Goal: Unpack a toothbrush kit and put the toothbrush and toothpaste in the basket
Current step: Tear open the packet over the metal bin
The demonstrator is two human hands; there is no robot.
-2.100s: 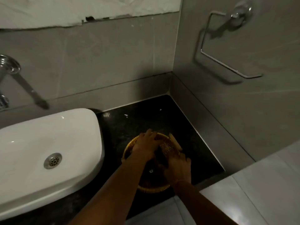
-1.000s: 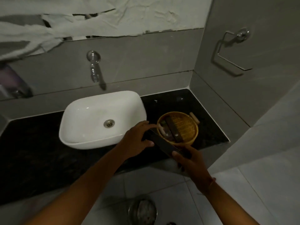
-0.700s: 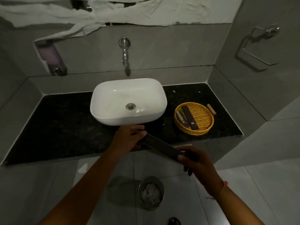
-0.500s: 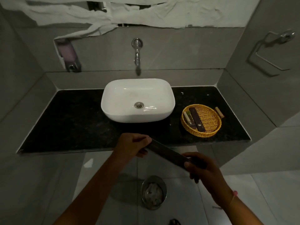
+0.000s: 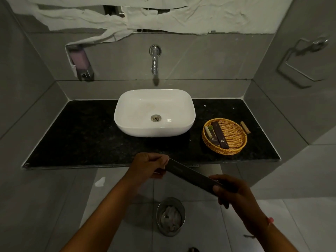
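2 hands, left hand [image 5: 147,166], right hand [image 5: 234,193], gripping dark kit box [image 5: 190,176]

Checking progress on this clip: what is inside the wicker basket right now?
The basket holds a long dark box and smaller packets beside it. Their contents are hidden by packaging.

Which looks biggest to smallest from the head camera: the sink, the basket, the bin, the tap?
1. sink
2. basket
3. bin, though it sits lower on the floor, so against the basket it is unsure
4. tap
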